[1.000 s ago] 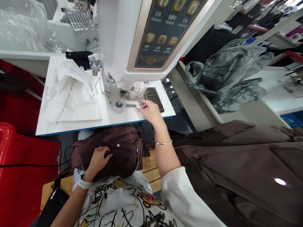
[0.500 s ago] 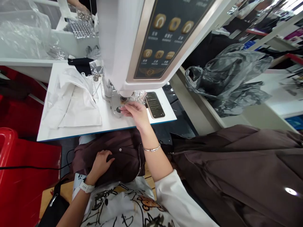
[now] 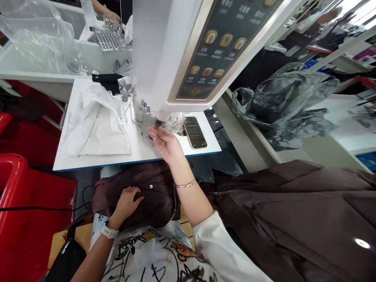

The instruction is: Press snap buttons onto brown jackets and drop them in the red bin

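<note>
My right hand (image 3: 168,145) is raised palm-up at the snap press (image 3: 155,58), its fingertips pinched together just under the upper die (image 3: 159,122). Whatever lies between those fingertips is too small to make out. The lower arm (image 3: 147,127) of the press is partly hidden behind the fingers. My left hand (image 3: 127,203) rests on a dark brown garment (image 3: 158,176) across my lap, thumb apart from the fingers. A metal snap (image 3: 151,187) shows on that cloth.
On the white table (image 3: 141,150) lie white bags (image 3: 108,137), a phone (image 3: 195,132) and a clear bag of small metal parts (image 3: 175,123). A red bin (image 3: 44,211) stands at left. More brown garments (image 3: 293,219) spread at right. A co-worker's hand (image 3: 111,15) shows at the back.
My right hand has risen from the lower arm to the upper die and turned palm-up. My left hand stays on the garment. The view has shifted slightly.
</note>
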The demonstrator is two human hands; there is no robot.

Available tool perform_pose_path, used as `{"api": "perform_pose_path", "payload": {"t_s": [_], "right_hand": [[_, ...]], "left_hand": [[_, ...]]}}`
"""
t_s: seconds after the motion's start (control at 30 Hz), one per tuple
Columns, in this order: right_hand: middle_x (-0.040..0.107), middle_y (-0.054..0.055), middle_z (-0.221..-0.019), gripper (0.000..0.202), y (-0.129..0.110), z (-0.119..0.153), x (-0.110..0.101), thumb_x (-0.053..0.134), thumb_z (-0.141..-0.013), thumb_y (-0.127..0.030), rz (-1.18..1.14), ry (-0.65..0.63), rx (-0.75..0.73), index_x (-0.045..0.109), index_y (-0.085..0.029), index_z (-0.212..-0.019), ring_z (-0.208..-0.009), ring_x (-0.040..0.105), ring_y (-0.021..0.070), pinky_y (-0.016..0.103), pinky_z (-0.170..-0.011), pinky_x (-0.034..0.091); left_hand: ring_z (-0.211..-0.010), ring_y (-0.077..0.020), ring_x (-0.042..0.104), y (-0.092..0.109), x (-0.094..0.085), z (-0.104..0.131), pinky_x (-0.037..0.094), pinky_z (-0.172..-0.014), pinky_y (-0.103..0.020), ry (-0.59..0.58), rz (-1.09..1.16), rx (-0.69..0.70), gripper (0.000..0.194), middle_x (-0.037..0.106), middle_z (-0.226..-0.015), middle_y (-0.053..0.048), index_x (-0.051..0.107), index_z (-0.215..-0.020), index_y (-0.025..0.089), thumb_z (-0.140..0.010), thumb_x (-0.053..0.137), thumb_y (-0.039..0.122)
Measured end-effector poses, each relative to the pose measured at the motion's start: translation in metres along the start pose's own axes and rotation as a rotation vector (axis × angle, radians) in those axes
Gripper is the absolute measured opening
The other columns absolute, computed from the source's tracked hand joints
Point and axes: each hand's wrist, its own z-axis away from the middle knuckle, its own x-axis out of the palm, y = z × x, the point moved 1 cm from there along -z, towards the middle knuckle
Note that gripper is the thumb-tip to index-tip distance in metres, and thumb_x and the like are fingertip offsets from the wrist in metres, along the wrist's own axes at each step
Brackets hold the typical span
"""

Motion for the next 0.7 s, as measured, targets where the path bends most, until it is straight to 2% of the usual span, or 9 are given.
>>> {"api": "perform_pose_path", "payload": {"t_s": [0.23,0.4,0.5,0.6,0.67,0.7], "right_hand": [[0.06,-0.005,-0.108,0.042,0.01,0.015,0.008,0.035,-0.069,0.007,-0.177,-0.087,0.017,0.059,-0.021,-0.091,-0.083,0.058,0.0,0.003,-0.058,0.047],[0.054,-0.008,-0.117,0.044,0.008,0.024,0.016,0.037,-0.067,0.007,-0.234,-0.101,0.04,0.058,-0.024,-0.091,-0.067,0.053,-0.0015,0.003,-0.057,0.047],[0.05,-0.009,-0.122,0.043,0.009,0.028,0.015,0.039,-0.066,0.005,-0.208,-0.085,0.041,0.058,-0.024,-0.092,-0.065,0.051,-0.0007,0.005,-0.056,0.047],[0.054,-0.006,-0.117,0.046,0.009,0.027,0.004,0.042,-0.066,-0.002,-0.01,-0.107,0.0,0.056,-0.028,-0.102,-0.067,0.053,0.0032,0.013,-0.059,0.049],[0.061,-0.002,-0.104,0.043,0.002,0.02,-0.008,0.045,-0.067,-0.007,0.291,-0.123,-0.089,0.056,-0.026,-0.104,-0.071,0.056,0.008,0.022,-0.064,0.051],[0.063,0.0,-0.097,0.039,-0.005,0.014,-0.015,0.046,-0.067,-0.009,0.485,-0.092,-0.188,0.057,-0.024,-0.102,-0.074,0.058,0.011,0.027,-0.069,0.051]], "left_hand": [[-0.084,-0.0238,0.055,-0.002,0.003,0.0,0.04,-0.077,-0.039,0.01,-0.002,0.009,0.014,0.063,-0.088,-0.005,0.056,-0.085,0.018,-0.078,0.054,0.03],[-0.084,-0.0241,0.055,-0.001,0.006,-0.001,0.039,-0.078,-0.04,0.016,0.014,0.028,0.014,0.063,-0.087,-0.004,0.056,-0.083,0.017,-0.078,0.054,0.031],[-0.084,-0.024,0.055,-0.002,0.008,-0.004,0.039,-0.077,-0.04,0.012,0.024,0.029,0.014,0.063,-0.086,-0.004,0.056,-0.083,0.017,-0.079,0.054,0.03],[-0.084,-0.024,0.055,-0.004,0.009,-0.007,0.039,-0.077,-0.04,0.007,0.031,0.029,0.014,0.063,-0.086,-0.004,0.056,-0.083,0.018,-0.078,0.054,0.03],[-0.083,-0.0241,0.055,-0.005,0.008,-0.009,0.039,-0.077,-0.04,0.006,0.033,0.027,0.013,0.063,-0.085,-0.004,0.056,-0.083,0.018,-0.078,0.055,0.03],[-0.083,-0.0241,0.055,-0.006,0.008,-0.009,0.04,-0.076,-0.04,0.005,0.036,0.027,0.013,0.063,-0.085,-0.003,0.056,-0.083,0.018,-0.078,0.055,0.03]]}}
